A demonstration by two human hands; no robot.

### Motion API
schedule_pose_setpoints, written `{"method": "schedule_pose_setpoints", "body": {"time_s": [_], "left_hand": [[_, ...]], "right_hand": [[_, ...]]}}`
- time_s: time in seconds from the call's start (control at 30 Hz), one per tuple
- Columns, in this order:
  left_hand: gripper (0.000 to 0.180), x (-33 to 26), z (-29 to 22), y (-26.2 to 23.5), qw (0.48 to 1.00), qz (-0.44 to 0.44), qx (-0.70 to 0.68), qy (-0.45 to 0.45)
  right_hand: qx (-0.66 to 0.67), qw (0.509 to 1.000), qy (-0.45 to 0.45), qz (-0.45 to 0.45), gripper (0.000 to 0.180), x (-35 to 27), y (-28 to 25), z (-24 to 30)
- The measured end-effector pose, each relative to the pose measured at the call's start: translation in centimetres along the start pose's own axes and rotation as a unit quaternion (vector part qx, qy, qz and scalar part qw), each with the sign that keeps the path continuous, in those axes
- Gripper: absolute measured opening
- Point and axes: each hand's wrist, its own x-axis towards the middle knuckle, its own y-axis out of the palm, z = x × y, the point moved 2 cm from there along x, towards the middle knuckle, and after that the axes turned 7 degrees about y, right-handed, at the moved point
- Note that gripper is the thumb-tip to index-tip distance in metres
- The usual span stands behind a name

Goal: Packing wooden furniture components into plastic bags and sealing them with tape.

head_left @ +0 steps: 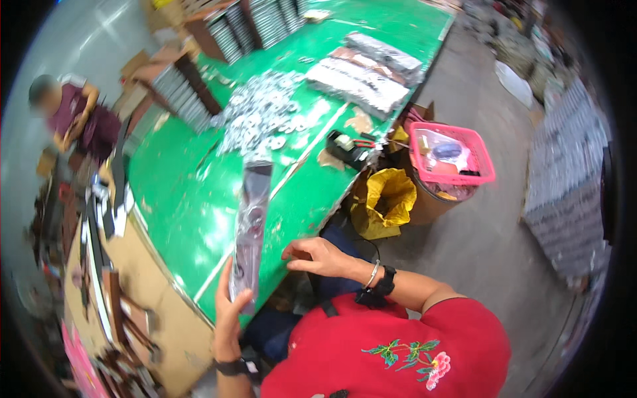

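Observation:
A long, flat dark strip in a clear plastic sleeve [250,225] stands tilted up over the near edge of the green table [179,225]. My left hand [229,306] grips its lower end, with the thumb across the plastic. To the right of the sleeve, my right hand [317,257] is held apart from it, fingers loosely bent and spread from the thumb, with nothing in them. Beyond the sleeve's far end lies a heap of small silvery ring-shaped pieces [262,109].
Wrapped bundles [361,79] and stacked brown-ended packs [179,89] lie on the table. Right of it are a yellow bag [383,199] and a pink basket [488,159]. A tan board [156,298] with dark straps is left. Another person [83,123] sits at far left.

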Motion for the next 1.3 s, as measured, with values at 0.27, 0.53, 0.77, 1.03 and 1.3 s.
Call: {"method": "schedule_pose_setpoints", "body": {"time_s": [0.27,0.53,0.77,1.03,1.3], "left_hand": [[0.094,3.8,-3.0,8.8,0.979,0.050,-0.196,-0.041],[0.091,7.7,-4.8,14.0,0.977,0.113,-0.170,-0.066],[0.087,10.2,-10.3,14.0,0.814,0.064,0.457,0.352],[0.089,13.4,-15.6,16.1,0.709,0.083,0.540,0.446],[0.066,14.3,-10.2,16.0,0.814,0.030,0.436,0.382]], "right_hand": [[0.217,0.975,-0.040,-0.026,0.071,-1.4,-4.1,1.5],[-0.055,0.927,-0.159,-0.336,0.078,-4.9,-17.2,5.2],[-0.475,0.839,-0.142,-0.226,0.107,-7.6,-25.5,12.1],[-0.384,0.891,-0.156,-0.184,0.094,-4.0,-25.4,4.6],[-0.321,0.798,-0.198,-0.469,0.079,2.2,-38.3,4.6]]}}
